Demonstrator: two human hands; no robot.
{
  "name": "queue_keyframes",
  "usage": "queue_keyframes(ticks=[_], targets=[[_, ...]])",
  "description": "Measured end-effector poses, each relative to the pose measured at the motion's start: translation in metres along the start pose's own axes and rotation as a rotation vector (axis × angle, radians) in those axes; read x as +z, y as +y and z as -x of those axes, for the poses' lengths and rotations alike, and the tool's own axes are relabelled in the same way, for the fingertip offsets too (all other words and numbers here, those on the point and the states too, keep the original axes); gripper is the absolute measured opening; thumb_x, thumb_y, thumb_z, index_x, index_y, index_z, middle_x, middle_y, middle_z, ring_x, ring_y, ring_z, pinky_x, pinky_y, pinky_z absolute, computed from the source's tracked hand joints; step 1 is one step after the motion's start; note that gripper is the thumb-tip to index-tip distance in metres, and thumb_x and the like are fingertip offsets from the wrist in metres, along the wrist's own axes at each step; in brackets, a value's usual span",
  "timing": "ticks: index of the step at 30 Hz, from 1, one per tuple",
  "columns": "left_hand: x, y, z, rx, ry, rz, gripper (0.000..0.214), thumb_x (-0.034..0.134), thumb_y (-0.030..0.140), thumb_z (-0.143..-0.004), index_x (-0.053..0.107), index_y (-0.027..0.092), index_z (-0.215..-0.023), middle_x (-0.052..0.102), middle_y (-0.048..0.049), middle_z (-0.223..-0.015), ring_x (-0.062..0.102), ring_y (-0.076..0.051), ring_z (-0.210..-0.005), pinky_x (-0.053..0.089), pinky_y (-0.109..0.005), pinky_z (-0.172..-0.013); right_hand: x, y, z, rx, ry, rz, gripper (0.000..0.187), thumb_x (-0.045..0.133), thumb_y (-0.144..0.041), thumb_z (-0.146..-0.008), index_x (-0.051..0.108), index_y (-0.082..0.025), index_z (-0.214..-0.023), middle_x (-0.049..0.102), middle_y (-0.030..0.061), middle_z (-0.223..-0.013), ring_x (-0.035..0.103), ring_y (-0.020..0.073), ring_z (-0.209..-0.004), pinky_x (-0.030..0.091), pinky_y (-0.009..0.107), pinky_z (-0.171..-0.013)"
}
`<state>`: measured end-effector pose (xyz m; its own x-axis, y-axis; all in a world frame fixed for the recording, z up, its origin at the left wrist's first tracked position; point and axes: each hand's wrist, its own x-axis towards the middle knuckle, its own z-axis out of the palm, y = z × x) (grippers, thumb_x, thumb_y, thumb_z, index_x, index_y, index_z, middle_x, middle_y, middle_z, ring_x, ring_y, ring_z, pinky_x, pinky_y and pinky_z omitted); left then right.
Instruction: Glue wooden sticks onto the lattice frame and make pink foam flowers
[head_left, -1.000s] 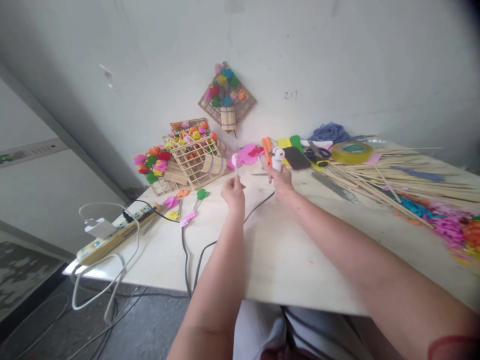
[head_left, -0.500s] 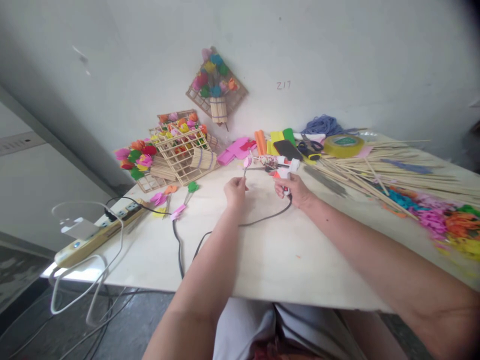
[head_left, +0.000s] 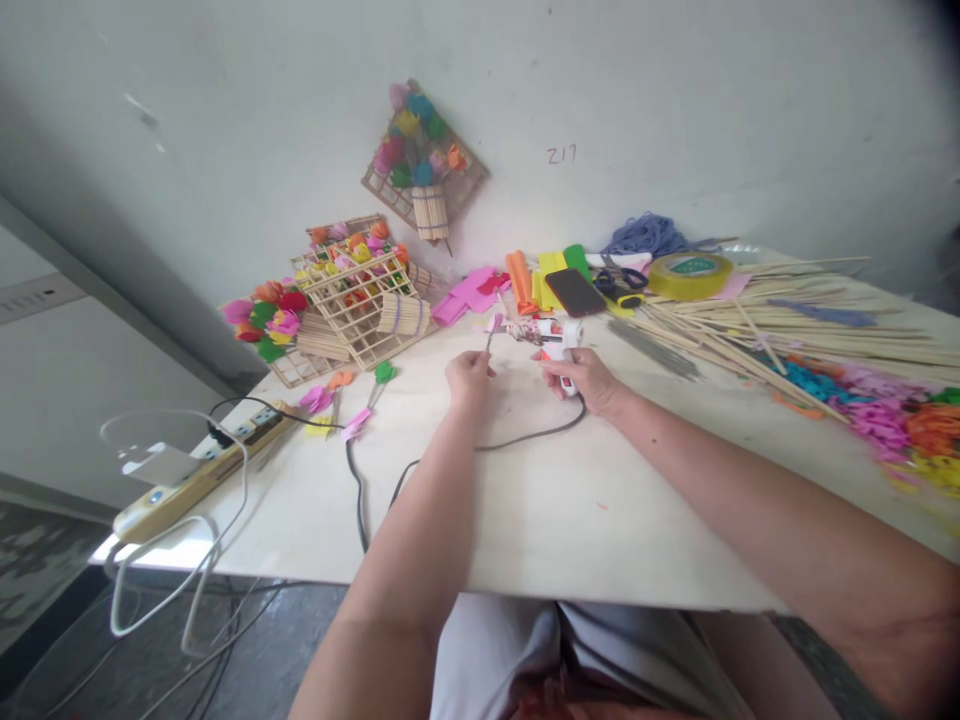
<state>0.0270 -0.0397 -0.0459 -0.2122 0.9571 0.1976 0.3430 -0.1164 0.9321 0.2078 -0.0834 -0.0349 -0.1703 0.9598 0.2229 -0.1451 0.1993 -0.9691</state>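
Between the fingertips of my left hand point(head_left: 469, 382) is the thin stem of a small pink paper flower point(head_left: 494, 323), held upright. My right hand point(head_left: 583, 378) is wrapped round a white hot glue gun point(head_left: 561, 350), whose nozzle points left at the flower. Nozzle and flower are very close; I cannot tell whether they touch. Finished paper flowers on stems, such as a green flower point(head_left: 385, 372) and a pink one point(head_left: 357, 424), lie on the table to the left of my left hand.
The glue gun's black cord point(head_left: 517, 437) crosses the table toward a power strip point(head_left: 202, 470) at left. Bamboo grids with flowers point(head_left: 360, 310) stand at back left. A phone point(head_left: 574, 292), scissors point(head_left: 621, 285), yellow tape point(head_left: 690, 277), sticks point(head_left: 817, 325) and coloured strips point(head_left: 870, 430) lie back and right.
The glue gun has tilted to lie more level, its nozzle now close to the flower head. My left hand keeps the flower nearly in place. The view has shifted slightly.
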Motion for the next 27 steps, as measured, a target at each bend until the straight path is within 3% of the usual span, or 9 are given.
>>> queue_keyframes(ticks=[11,27], targets=[[0.0008,0.0051,0.0048,-0.123,-0.104,0.144,0.021,0.054,0.031,-0.071,0.063,0.012,-0.073,0.052,0.0023,-0.049,0.035,-0.004,-0.037,0.026,-0.019,-0.039,0.0012,0.0030,0.0003,0.035,0.030,0.046,0.026,0.064,-0.038,-0.068,0.056,-0.014,-0.068,0.053,-0.0023,-0.048,0.041,0.0070,-0.033,0.028,0.021,-0.031],[0.0004,0.0034,0.0041,-0.122,-0.110,0.119,0.023,0.055,0.034,-0.069,0.063,0.012,-0.072,0.053,0.0016,-0.050,0.036,-0.005,-0.037,0.027,-0.020,-0.039,0.0033,0.0008,0.0003,0.101,0.044,0.092,0.031,0.066,-0.043,-0.066,0.055,-0.015,-0.070,0.053,-0.0027,-0.048,0.041,0.0065,-0.031,0.027,0.020,-0.030]])
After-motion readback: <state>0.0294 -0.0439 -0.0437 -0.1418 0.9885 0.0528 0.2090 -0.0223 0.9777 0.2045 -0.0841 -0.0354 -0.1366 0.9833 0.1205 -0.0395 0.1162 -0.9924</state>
